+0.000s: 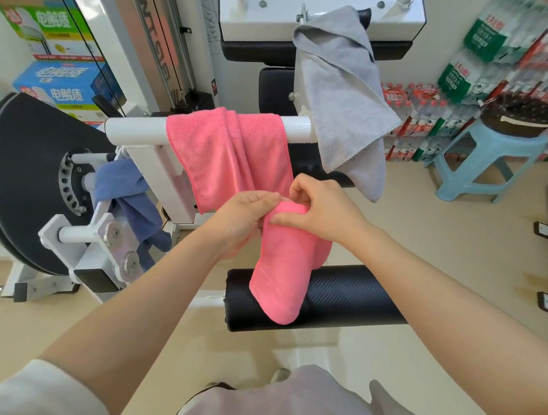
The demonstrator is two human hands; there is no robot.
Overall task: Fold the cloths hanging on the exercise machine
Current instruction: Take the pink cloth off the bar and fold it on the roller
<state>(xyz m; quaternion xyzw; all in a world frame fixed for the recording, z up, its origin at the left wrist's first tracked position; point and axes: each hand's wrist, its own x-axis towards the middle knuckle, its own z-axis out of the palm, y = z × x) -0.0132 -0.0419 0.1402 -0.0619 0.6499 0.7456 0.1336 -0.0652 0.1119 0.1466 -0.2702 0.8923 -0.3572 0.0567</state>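
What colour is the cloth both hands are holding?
Pink: the cloth draped over the white bar, seen in the head view.

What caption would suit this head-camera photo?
Both hands, left and right, pinch a pink cloth draped over the white bar of an exercise machine.

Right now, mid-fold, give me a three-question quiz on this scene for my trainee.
1. True or false: both hands, left and right, hold the pink cloth.
2. Which cloth hangs highest on the machine? A) blue cloth B) pink cloth C) grey cloth
3. Fill in: the pink cloth's loose lower end lies over the black ____.

Key: 1 true; 2 C; 3 roller pad.
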